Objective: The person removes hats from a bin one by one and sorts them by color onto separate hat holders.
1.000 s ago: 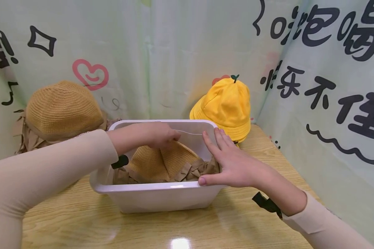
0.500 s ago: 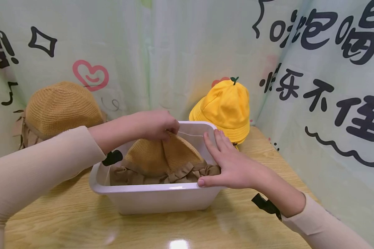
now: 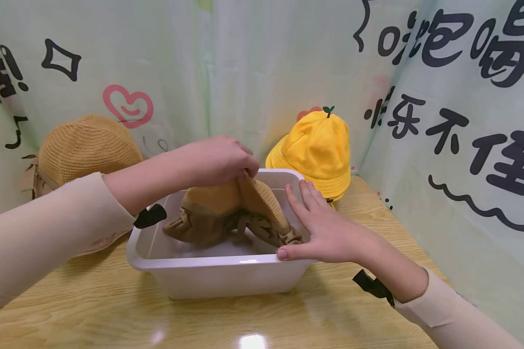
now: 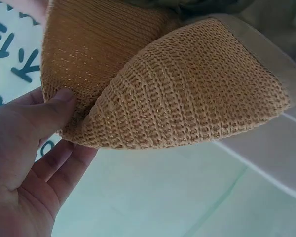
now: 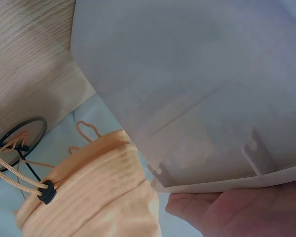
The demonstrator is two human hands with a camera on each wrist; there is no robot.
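Note:
My left hand (image 3: 220, 161) pinches the crown of a tan woven sun hat (image 3: 262, 198) between thumb and fingers. The hat hangs with its brown fabric brim (image 3: 196, 225) inside a white plastic basin (image 3: 227, 278). In the left wrist view the thumb presses a fold into the woven crown (image 4: 182, 94). My right hand (image 3: 327, 225) rests on the basin's right rim with fingers spread straight. From the right wrist, part of that hand (image 5: 256, 212) shows against the underside of the basin's rim; most of its fingers are out of that view.
A second tan woven hat (image 3: 89, 148) stands at the left, partly behind my left arm. Behind the basin to the right is a yellow bucket hat (image 3: 316, 152) with a sprout on top; its cord (image 5: 19, 177) shows from the right wrist. A curtain (image 3: 244, 72) backs the wooden table (image 3: 113, 300).
My left hand has risen, lifting the hat's crown and raising its brim off the basin's bottom. The right hand stays on the rim.

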